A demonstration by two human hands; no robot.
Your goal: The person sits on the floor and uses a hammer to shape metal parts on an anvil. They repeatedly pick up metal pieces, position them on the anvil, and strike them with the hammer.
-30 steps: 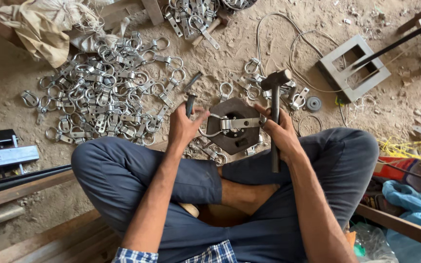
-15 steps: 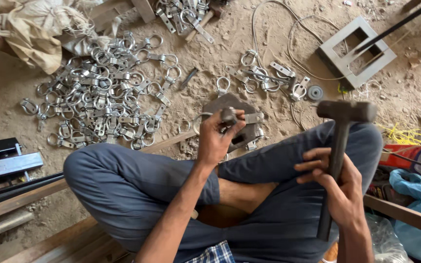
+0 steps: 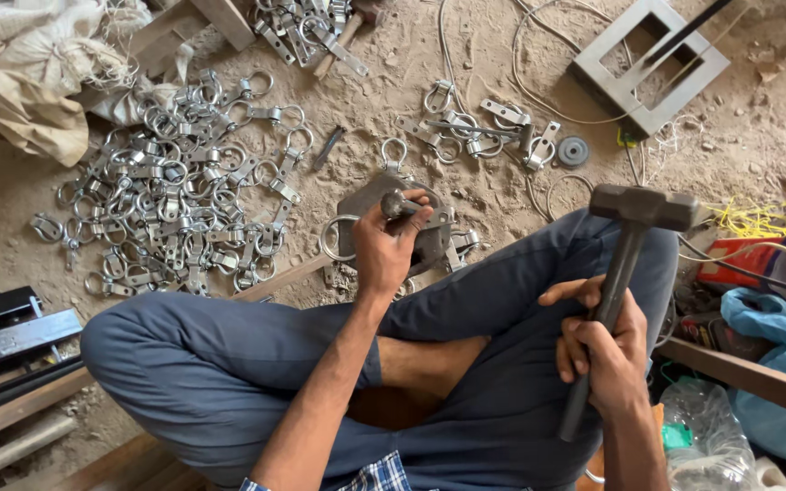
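Left grip (image 3: 388,245) clenches steel punch (image 3: 398,205), tip hidden; right grip (image 3: 604,350) clenches hammer (image 3: 625,264)

You sat on a dusty dirt floor (image 3: 520,218) in soft daylight, with a crumpled sack (image 3: 29,64) upper left, wooden planks (image 3: 11,423) lower left, and a grey metal frame (image 3: 652,64) upper right.

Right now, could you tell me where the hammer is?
In the head view, the hammer is raised at right in the right hand, over the right knee.
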